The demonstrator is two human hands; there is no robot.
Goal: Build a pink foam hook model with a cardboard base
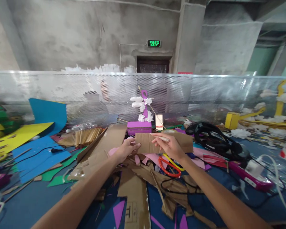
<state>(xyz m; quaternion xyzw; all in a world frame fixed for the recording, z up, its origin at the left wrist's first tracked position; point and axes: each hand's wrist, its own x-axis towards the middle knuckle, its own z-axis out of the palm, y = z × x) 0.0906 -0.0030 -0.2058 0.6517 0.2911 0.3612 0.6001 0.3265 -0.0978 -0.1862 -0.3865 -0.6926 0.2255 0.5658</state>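
Observation:
A strip of brown corrugated cardboard [188, 143] is held up in front of me, its long side running left to right. My left hand [128, 149] is closed at its left end, fingertips on the edge. My right hand [168, 144] grips a slim white pen-like tool [163, 139], with its tip at the cardboard's face; I cannot tell whether it is a pen or a cutter. Just behind stands a purple box [139, 127] carrying a purple upright with white fluffy pieces [141, 105]. Red and yellow loop handles [169, 168], like those of scissors, lie below my right hand.
Cardboard scraps [133, 197] and purple offcuts cover the near table. On the left are blue [41, 159] and yellow sheets and a bundle of sticks [88, 136]. A black cabled object [216, 143] and a magenta power strip [250, 176] lie right. A perforated metal screen [85, 95] stands behind.

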